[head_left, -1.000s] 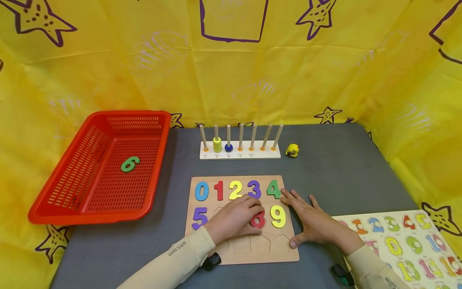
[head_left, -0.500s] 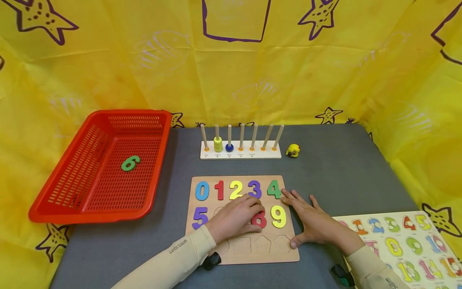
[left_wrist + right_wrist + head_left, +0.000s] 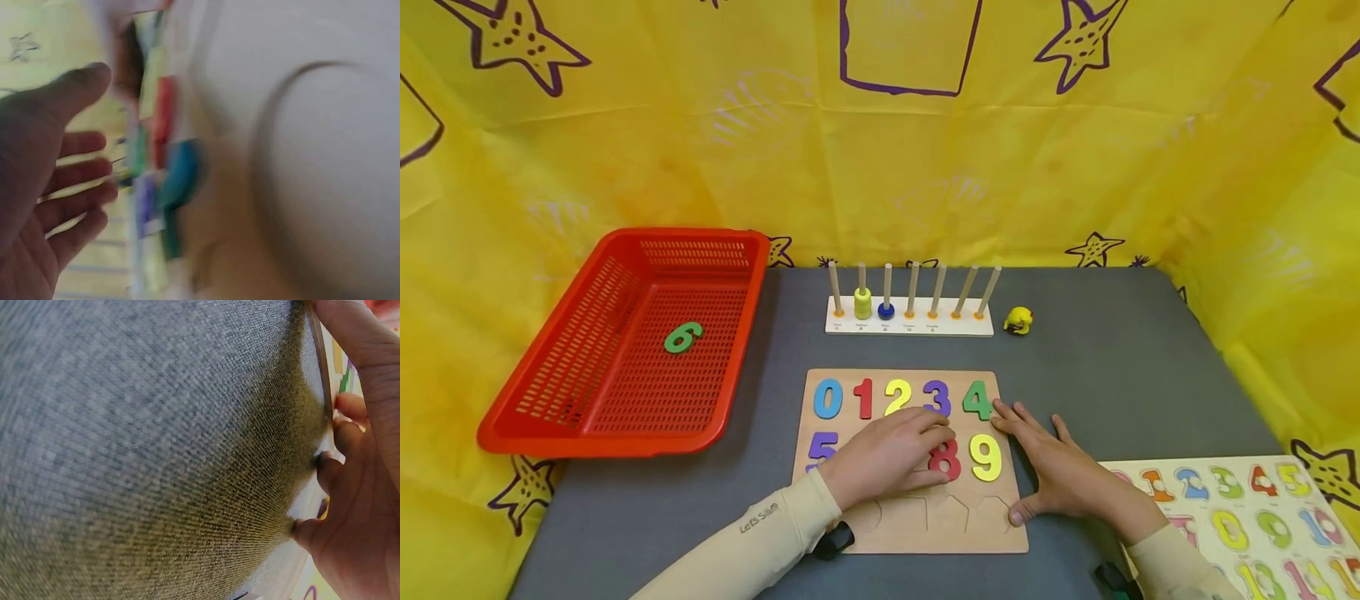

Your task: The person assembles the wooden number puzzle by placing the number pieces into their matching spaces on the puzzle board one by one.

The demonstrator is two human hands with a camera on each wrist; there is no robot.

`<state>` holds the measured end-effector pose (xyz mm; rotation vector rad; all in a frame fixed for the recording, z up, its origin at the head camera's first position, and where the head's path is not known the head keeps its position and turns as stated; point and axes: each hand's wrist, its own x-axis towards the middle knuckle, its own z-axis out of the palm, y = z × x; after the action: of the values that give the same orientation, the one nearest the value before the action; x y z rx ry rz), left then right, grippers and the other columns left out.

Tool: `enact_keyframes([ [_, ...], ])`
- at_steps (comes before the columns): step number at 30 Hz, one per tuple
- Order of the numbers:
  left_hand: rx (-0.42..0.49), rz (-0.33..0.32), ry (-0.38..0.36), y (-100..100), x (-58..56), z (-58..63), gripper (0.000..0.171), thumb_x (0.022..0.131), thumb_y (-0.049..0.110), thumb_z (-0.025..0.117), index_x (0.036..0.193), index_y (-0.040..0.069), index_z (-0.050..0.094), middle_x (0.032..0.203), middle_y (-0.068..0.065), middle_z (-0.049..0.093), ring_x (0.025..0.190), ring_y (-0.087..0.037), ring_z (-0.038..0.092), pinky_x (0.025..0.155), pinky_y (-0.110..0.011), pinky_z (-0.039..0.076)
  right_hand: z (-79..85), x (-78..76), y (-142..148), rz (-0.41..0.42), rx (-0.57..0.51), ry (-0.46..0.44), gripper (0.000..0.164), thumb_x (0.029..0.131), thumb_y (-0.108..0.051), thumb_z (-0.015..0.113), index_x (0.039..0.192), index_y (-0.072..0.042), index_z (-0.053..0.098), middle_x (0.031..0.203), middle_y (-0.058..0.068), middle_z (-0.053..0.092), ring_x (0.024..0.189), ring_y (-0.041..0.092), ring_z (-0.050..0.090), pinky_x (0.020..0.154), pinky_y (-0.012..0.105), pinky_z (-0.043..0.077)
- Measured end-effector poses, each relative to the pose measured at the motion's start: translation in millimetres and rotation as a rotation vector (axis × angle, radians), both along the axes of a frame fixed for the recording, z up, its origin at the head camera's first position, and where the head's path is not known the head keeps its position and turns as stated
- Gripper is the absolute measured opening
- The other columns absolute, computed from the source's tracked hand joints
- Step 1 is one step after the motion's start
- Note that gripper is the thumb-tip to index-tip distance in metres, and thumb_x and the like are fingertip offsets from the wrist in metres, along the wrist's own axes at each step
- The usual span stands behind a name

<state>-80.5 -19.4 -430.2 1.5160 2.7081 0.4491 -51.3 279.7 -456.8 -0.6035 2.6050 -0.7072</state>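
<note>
In the head view, my left hand (image 3: 891, 454) reaches over a wooden number board (image 3: 910, 540), knuckles up. It covers the middle of the second row, its fingertips beside the red 8 (image 3: 945, 459), and overlaps the purple 5 (image 3: 822, 439). The blurred left wrist view shows the hand's thumb and fingers apart, nothing between them, near a teal piece (image 3: 182, 172). My right hand (image 3: 1063, 475) rests along the board's right edge with fingers spread, the thumb at the lower corner. A green 4 (image 3: 977, 402) and yellow 9 (image 3: 997, 457) sit beside it.
A red basket (image 3: 733, 367) at left holds a green 6 (image 3: 681, 338). Behind the board stands a white peg stand (image 3: 910, 328) with yellow and blue beads. A small yellow toy (image 3: 1018, 320) sits beside it. A second number board (image 3: 1195, 512) lies at right, partly under the right forearm.
The head view has shifted slightly, moving the scene rightward. My left hand stays over the same part of the board, its wrist covering more of the 5. The right hand keeps its place.
</note>
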Motion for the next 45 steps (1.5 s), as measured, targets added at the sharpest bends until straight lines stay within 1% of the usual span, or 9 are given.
enact_keyframes([
  [4, 0.107, -0.066, 0.028, -20.7, -1.1, 42.4, 0.042, 0.098, 0.039, 0.068, 0.132, 0.014, 0.066, 0.137, -0.001, 0.059, 0.127, -0.017, 0.054, 0.107, -0.030, 0.044, 0.5, 0.2, 0.4, -0.003, -0.004, -0.001, 0.128, 0.054, -0.068, 0.086, 0.158, -0.015, 0.033, 0.170, 0.002, 0.010, 0.153, 0.040, 0.009, 0.107, 0.079, -0.004],
  [9, 0.275, -0.138, 0.175, -67.7, -17.2, 101.6, 0.038, 0.094, 0.026, 0.073, 0.128, 0.011, 0.067, 0.135, -0.006, 0.060, 0.128, -0.021, 0.055, 0.104, -0.036, 0.048, 2.8, -0.6, -0.1, -0.016, -0.002, -0.012, 0.128, 0.054, -0.067, 0.087, 0.157, -0.014, 0.033, 0.170, 0.003, 0.009, 0.153, 0.040, 0.007, 0.107, 0.079, -0.006],
  [12, 0.305, -0.063, 0.207, -106.3, -37.2, 124.3, 0.036, 0.092, 0.024, 0.075, 0.125, 0.009, 0.069, 0.133, -0.009, 0.061, 0.125, -0.024, 0.056, 0.100, -0.040, 0.051, 3.2, 0.3, 0.0, -0.023, 0.000, -0.017, 0.127, 0.055, -0.066, 0.087, 0.157, -0.014, 0.033, 0.170, 0.003, 0.009, 0.153, 0.040, 0.006, 0.107, 0.078, -0.006],
  [15, 0.252, 0.071, 0.190, -147.8, -61.2, 132.3, 0.037, 0.090, 0.020, 0.078, 0.124, 0.009, 0.069, 0.133, -0.007, 0.061, 0.124, -0.025, 0.055, 0.098, -0.044, 0.051, 2.7, 1.5, 0.4, -0.023, -0.001, -0.018, 0.126, 0.055, -0.066, 0.087, 0.157, -0.014, 0.034, 0.170, 0.003, 0.009, 0.153, 0.040, 0.006, 0.107, 0.078, -0.006],
  [19, 0.089, 0.238, 0.148, -195.3, -90.5, 127.7, 0.042, 0.085, 0.013, 0.083, 0.124, 0.010, 0.069, 0.127, -0.007, 0.062, 0.119, -0.027, 0.057, 0.097, -0.048, 0.052, 0.8, 3.4, 2.0, -0.020, -0.009, -0.009, 0.127, 0.055, -0.067, 0.087, 0.157, -0.013, 0.034, 0.170, 0.003, 0.010, 0.153, 0.041, 0.007, 0.107, 0.079, -0.006],
  [26, -0.159, 0.400, -0.111, -264.7, -125.9, 99.8, 0.044, 0.090, 0.018, 0.079, 0.130, 0.007, 0.066, 0.129, -0.015, 0.059, 0.113, -0.033, 0.060, 0.094, -0.054, 0.052, -0.1, 4.3, 1.9, -0.010, -0.018, -0.007, 0.127, 0.055, -0.067, 0.087, 0.157, -0.013, 0.033, 0.170, 0.003, 0.009, 0.153, 0.041, 0.008, 0.106, 0.079, -0.005],
  [30, -0.224, 0.423, -0.187, -294.7, -138.7, 80.9, 0.048, 0.089, 0.016, 0.080, 0.131, 0.002, 0.064, 0.130, -0.022, 0.059, 0.116, -0.042, 0.058, 0.092, -0.057, 0.052, 0.1, 2.9, 0.5, -0.003, -0.017, -0.006, 0.128, 0.055, -0.067, 0.087, 0.157, -0.013, 0.033, 0.170, 0.003, 0.010, 0.153, 0.041, 0.008, 0.106, 0.080, -0.005],
  [35, -0.264, 0.400, -0.233, -311.6, -153.1, 55.9, 0.053, 0.084, 0.014, 0.084, 0.131, 0.000, 0.063, 0.132, -0.027, 0.058, 0.122, -0.050, 0.051, 0.094, -0.062, 0.048, -1.4, 3.1, 0.4, 0.002, -0.016, -0.002, 0.128, 0.055, -0.068, 0.086, 0.157, -0.013, 0.033, 0.170, 0.003, 0.011, 0.153, 0.040, 0.009, 0.106, 0.080, -0.004],
  [45, -0.231, 0.339, -0.255, -319.4, -156.4, 27.9, 0.059, 0.075, 0.011, 0.091, 0.128, 0.011, 0.067, 0.121, -0.014, 0.056, 0.096, -0.028, 0.059, 0.080, -0.046, 0.054, -0.5, 2.5, 0.7, 0.000, -0.025, 0.004, 0.129, 0.054, -0.067, 0.087, 0.157, -0.012, 0.033, 0.169, 0.004, 0.012, 0.153, 0.040, 0.010, 0.107, 0.079, -0.004],
])
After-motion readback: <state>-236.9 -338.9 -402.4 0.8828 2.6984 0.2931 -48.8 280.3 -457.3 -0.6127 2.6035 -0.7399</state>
